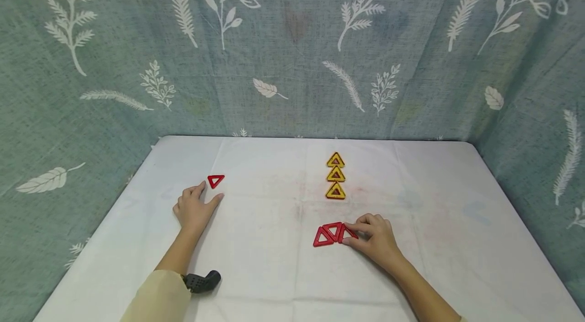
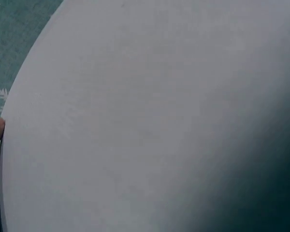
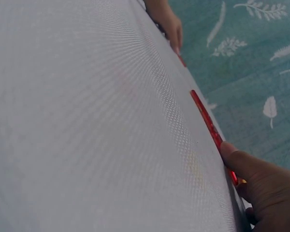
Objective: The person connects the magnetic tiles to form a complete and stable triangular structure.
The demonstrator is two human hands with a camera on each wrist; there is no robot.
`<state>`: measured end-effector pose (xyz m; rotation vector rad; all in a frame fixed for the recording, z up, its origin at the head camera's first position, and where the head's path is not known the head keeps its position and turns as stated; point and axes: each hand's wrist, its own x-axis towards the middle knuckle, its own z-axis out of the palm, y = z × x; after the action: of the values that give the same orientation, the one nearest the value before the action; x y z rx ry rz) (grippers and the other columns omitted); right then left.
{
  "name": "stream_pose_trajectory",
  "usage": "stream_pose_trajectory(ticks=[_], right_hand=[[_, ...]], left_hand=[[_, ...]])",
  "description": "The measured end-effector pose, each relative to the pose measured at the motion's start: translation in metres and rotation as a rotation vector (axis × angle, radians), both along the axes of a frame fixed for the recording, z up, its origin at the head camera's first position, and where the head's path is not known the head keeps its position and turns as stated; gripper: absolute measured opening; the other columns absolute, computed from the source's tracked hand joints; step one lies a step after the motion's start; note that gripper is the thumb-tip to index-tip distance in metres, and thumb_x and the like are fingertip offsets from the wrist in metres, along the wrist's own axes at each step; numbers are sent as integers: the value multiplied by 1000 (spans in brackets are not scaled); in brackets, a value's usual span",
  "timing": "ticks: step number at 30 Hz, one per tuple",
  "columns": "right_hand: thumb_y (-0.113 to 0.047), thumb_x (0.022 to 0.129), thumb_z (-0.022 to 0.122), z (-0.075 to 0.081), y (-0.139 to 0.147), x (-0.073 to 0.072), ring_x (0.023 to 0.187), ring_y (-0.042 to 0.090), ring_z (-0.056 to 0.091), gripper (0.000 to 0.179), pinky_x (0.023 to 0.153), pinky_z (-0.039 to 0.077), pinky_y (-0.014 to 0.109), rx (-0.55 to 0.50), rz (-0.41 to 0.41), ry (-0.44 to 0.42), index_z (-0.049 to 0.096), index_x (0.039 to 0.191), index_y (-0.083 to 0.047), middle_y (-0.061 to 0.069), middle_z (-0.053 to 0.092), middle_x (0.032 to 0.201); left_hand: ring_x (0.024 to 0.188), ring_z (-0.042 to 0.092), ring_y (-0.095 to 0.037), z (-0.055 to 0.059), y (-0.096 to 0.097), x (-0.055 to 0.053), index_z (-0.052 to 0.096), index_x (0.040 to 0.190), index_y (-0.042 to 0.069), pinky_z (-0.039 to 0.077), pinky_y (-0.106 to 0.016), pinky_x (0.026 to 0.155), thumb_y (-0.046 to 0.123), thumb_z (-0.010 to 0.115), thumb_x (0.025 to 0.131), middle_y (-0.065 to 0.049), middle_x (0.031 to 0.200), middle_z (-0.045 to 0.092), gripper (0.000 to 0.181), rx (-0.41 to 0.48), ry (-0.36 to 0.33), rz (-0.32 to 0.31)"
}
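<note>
On the white table three red triangle frames stand side by side in a row. The rightmost red triangle (image 1: pixel 349 232) is pinched between the thumb and fingers of my right hand (image 1: pixel 376 239), and its edge meets the middle red triangle (image 1: pixel 332 231). At the row's left end lies another red triangle (image 1: pixel 323 236). In the right wrist view the row shows edge-on as a thin red strip (image 3: pixel 205 113). My left hand (image 1: pixel 193 207) rests on the table with thumb and fingers spread, just short of a single red triangle (image 1: pixel 216 181) at the left.
Three yellow triangles (image 1: pixel 335 174) with dark red centres form a column beyond the red row. A black wrist-worn device (image 1: pixel 203 282) is on the left forearm. Behind the white table (image 1: pixel 265 271) hangs a green leaf-patterned curtain (image 1: pixel 292 58).
</note>
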<state>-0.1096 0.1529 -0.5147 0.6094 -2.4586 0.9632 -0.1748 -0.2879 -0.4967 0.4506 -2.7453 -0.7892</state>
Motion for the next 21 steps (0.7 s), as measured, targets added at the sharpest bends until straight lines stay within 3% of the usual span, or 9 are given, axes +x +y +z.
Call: stream_pose_trajectory(ticks=[10,21], right_hand=[[-28,60,87,0,0,-1,74,3,40,35,68,25,26,-4,1,-14,78,92,-17,-10,55,82],[-28,61,86,2,1,0,74,4,41,35,68,26,26,17,10,-22,78,93,-17,-10,55,82]], left_hand=[[120,35,-42,2,-6,-24,43,142,10,17,-57,98,46,61,88,-23,131,39,68,-7,-37,30],[119,36,-41,1,-7,-26,55,133,14,17,-57,97,41,62,88,-21,126,42,53,-12,-30,-18]])
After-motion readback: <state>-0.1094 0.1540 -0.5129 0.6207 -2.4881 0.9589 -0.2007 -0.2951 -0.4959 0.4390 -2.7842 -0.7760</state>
